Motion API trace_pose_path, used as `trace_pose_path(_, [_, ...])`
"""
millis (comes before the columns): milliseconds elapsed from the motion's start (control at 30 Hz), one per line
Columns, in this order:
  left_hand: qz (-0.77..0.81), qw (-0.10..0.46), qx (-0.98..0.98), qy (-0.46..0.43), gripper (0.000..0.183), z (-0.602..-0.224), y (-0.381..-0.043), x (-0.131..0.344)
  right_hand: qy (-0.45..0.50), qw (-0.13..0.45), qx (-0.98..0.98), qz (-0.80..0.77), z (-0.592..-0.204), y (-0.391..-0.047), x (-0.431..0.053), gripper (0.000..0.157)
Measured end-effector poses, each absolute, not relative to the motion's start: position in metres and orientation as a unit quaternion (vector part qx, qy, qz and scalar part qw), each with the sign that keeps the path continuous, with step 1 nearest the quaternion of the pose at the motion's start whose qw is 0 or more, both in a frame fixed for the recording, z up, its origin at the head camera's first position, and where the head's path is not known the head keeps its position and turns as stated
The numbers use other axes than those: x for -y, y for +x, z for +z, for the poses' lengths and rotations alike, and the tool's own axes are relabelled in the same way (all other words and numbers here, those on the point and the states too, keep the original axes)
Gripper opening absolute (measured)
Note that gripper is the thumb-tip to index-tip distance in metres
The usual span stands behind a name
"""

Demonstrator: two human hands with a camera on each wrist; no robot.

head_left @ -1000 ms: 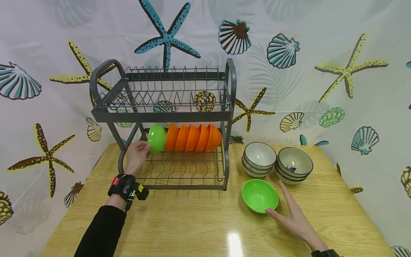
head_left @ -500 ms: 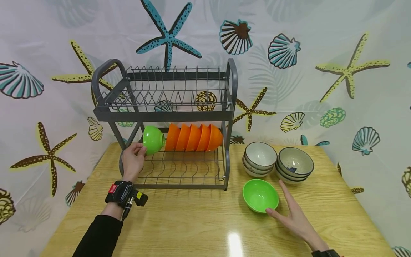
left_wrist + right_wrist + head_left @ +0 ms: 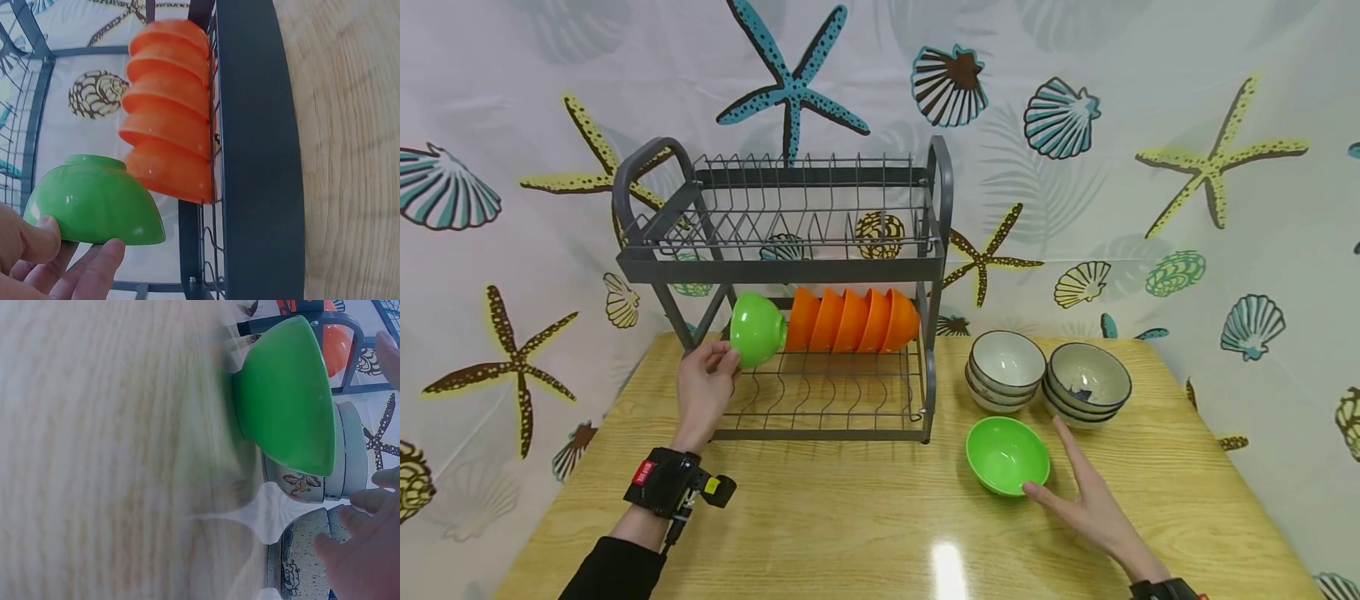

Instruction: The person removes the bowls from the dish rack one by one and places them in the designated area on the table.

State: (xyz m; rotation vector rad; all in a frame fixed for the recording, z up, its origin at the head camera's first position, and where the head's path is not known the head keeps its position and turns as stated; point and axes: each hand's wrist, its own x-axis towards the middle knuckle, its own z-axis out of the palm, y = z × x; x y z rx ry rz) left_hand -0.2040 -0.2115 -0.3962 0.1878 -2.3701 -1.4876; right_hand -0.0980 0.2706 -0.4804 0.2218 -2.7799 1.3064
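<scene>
My left hand (image 3: 706, 387) pinches the rim of a green bowl (image 3: 757, 330) between thumb and fingers. This bowl is turned on its side in the rack's lower tier, its foot facing right toward a row of orange bowls (image 3: 853, 322). In the left wrist view the thumb lies on the outer wall of the green bowl (image 3: 94, 203) and the fingertips curl under its rim. My right hand (image 3: 1093, 512) is spread beside a second green bowl (image 3: 1007, 457), which stands upright on the table. Thumb and forefinger are apart around its right side; whether the thumb touches it I cannot tell.
A dark grey two-tier dish rack (image 3: 782, 272) stands at the back left of the wooden table (image 3: 820, 517). Behind the second green bowl are a stack of white bowls (image 3: 1006, 367) and a stack of speckled grey bowls (image 3: 1087, 383). A patterned cloth (image 3: 1150, 208) hangs behind.
The left hand has drawn its green bowl leftward, away from the orange row, then slightly down and toward me. The bowl has turned so its outside shows. The right hand has stayed nearly still.
</scene>
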Motion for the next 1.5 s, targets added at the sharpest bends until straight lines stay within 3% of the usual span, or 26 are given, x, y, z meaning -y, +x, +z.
trace_pose_path(333, [-0.505, 0.165, 0.847, 0.029, 0.022, -0.389, -0.181, 0.203, 0.077, 0.041, 0.898, 0.431, -0.472, -0.099, -0.269, 0.105])
trace_pose_path(900, [-0.391, 0.28, 0.872, -0.094, 0.01, -0.396, -0.145, 0.183, 0.167, 0.196, 0.874, 0.413, -0.456, -0.1, -0.256, 0.085])
trace_pose_path(1200, [-0.304, 0.362, 0.859, -0.197, 0.019, -0.401, -0.133, 0.161, 0.225, 0.218, 0.856, 0.412, -0.444, -0.101, -0.246, 0.079])
trace_pose_path(1400, [-0.254, 0.379, 0.854, -0.252, 0.02, -0.402, -0.126, 0.146, 0.266, 0.245, 0.834, 0.416, -0.436, -0.101, -0.237, 0.076])
trace_pose_path(1500, [-0.233, 0.373, 0.853, -0.282, 0.019, -0.402, -0.122, 0.14, 0.306, 0.278, 0.812, 0.412, -0.434, -0.104, -0.232, 0.064])
